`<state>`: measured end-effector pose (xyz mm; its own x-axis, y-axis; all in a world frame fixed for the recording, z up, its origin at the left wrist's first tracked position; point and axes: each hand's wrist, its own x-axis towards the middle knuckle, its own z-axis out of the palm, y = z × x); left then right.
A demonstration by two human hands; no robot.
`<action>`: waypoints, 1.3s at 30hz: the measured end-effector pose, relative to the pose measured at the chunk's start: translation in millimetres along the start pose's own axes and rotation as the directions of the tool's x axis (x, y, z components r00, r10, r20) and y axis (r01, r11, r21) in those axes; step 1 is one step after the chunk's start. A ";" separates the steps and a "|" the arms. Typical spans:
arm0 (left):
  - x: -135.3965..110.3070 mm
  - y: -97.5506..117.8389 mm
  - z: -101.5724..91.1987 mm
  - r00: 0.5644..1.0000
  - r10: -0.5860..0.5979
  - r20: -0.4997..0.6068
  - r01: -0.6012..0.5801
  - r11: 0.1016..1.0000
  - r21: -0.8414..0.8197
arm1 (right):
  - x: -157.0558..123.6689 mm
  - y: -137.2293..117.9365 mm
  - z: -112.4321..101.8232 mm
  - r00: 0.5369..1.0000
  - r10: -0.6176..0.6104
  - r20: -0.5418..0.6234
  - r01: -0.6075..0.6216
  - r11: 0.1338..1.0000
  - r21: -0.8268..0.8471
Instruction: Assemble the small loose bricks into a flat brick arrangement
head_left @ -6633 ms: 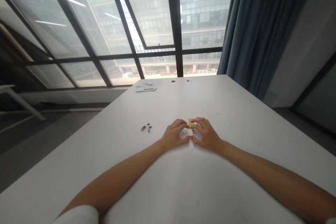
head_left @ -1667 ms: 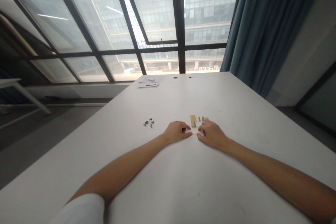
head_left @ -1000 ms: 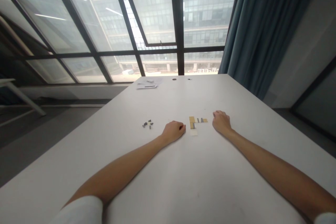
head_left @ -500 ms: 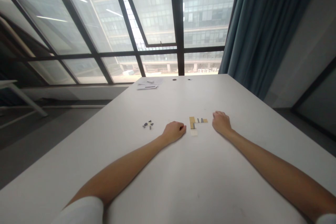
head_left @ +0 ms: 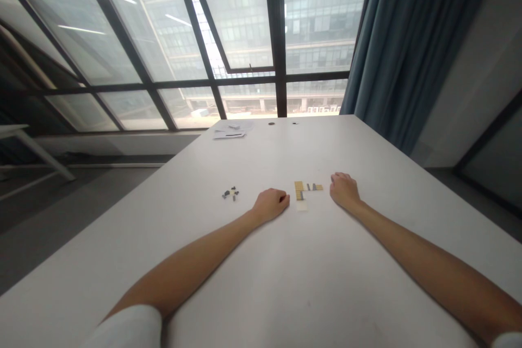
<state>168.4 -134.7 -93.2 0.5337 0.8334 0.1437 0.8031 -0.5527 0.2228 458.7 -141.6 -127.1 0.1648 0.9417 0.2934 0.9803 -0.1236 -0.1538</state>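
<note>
My left hand (head_left: 271, 204) rests on the white table (head_left: 253, 283), its fingers curled into a loose fist with nothing seen in it. Just right of it lies a flat group of tan building-brick pieces (head_left: 299, 186) with grey pieces (head_left: 314, 187) among them. A cream square piece (head_left: 302, 205) sits at the near end of this group. On the group's other side my right hand (head_left: 343, 189) lies with its fingers folded in, also without anything visible in it. Neither hand touches the pieces. Left of my left hand is a small loose pile of dark and pale pieces (head_left: 230, 194).
Papers (head_left: 229, 133) with a dark pen-like item lie at the table's far left corner. Two small dark spots, one a round disc (head_left: 271, 123), are near the far edge. Windows stand behind the table, and a blue curtain (head_left: 391, 54) hangs at the right.
</note>
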 end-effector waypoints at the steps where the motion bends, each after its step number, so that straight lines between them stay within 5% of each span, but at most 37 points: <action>1: -0.1 0.0 0.1 1.000 0.000 -0.001 0.000 1.000 0.002 | 0.0 0.1 0.2 1.000 0.002 0.002 -0.002 1.000 -0.001; 12: -1.0 0.0 1.8 1.000 0.000 -0.008 0.000 1.000 -0.019 | -1.9 -0.8 -1.8 1.000 -0.003 -0.009 0.003 1.000 0.002; 17: 2.5 -3.7 -1.4 0.999 -0.033 0.013 0.035 0.984 -0.172 | -2.5 -1.5 -3.9 1.000 -0.002 0.004 0.002 1.000 -0.013; 20: 8.3 -10.2 -23.3 0.997 -0.042 0.059 0.061 0.928 -0.368 | -2.5 -0.8 -2.8 1.000 0.000 0.008 0.000 1.000 -0.023; 25: 11.7 -34.9 -92.5 0.998 -0.056 -0.032 0.028 0.824 -0.566 | -1.9 3.4 3.9 1.000 -0.025 -0.013 0.024 0.999 -0.029; 30: -1.2 -90.5 -127.2 0.979 -0.152 -0.137 0.093 0.926 -0.367 | -0.7 8.7 12.3 0.998 -0.045 -0.035 0.044 0.999 -0.028; 35: -32.3 -141.1 -113.3 0.972 -0.227 -0.053 0.231 0.971 0.067 | -0.1 11.1 17.3 0.997 -0.053 -0.048 0.052 0.998 -0.019; 39: -46.8 -155.6 -102.3 0.962 -0.270 0.030 0.257 0.940 0.223 | -0.1 12.1 19.0 0.997 -0.055 -0.055 0.054 0.998 -0.025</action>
<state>-8.6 -87.4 -36.0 0.3044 0.9512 0.0494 0.9515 -0.3061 0.0315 468.5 -137.3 -146.9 0.1160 0.9285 0.3526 0.9902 -0.0803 -0.1143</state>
